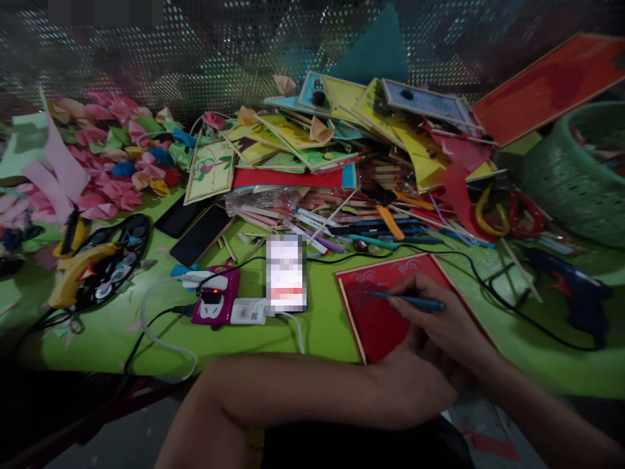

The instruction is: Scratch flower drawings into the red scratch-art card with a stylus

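My right hand (pixel 434 319) is closed around a dark teal pen (pixel 420 302), its tip over a red card (pixel 385 332) with thin wooden strips along its edges. Pale curly lines are drawn near the card's top. Below my right hand, at the card's near edge, lies my left hand (pixel 415 384); its fingers are mostly hidden, so I cannot tell whether they hold anything. To the left stands a phone (pixel 286 273) with a lit, blurred screen, beside a magenta power strip (pixel 213 306) with plugs and a white charger in it.
Pens and sticks (pixel 322 228) lie behind the card, under piled framed cards (pixel 293 130). At right are a blue glue gun (pixel 576 293), scissors (pixel 493 215) and a green basket (pixel 571 176). Paper flowers (pixel 117 150), a yellow glue gun (pixel 85 267) and dark phones (pixel 202 238) sit left.
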### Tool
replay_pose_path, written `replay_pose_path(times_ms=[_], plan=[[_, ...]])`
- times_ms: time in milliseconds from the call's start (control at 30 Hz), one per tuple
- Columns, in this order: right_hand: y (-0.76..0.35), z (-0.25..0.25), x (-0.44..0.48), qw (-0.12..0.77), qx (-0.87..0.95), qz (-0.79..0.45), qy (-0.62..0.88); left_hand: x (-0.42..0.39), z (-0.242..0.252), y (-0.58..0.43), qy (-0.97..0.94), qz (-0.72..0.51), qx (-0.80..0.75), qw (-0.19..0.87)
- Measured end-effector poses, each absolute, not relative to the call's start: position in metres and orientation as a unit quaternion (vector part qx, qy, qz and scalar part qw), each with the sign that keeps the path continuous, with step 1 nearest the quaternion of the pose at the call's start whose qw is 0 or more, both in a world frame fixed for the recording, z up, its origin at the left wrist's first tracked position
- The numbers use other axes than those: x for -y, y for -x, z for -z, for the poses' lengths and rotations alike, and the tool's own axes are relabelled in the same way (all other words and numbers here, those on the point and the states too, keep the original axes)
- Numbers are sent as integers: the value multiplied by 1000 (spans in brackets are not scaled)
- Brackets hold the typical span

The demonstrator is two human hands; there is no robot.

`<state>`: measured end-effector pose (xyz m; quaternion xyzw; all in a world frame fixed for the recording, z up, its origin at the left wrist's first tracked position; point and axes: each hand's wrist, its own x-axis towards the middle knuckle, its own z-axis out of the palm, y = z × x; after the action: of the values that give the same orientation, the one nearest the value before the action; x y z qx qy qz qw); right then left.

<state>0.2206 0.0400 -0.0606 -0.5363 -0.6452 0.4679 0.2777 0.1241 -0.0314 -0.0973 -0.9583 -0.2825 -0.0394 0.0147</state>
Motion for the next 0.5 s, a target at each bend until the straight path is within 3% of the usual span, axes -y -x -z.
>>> replay_pose_path(times_ms=[500], plan=[[-222,61,-39,282,650,-465,531,30,97,-123,957,57,284,-12]])
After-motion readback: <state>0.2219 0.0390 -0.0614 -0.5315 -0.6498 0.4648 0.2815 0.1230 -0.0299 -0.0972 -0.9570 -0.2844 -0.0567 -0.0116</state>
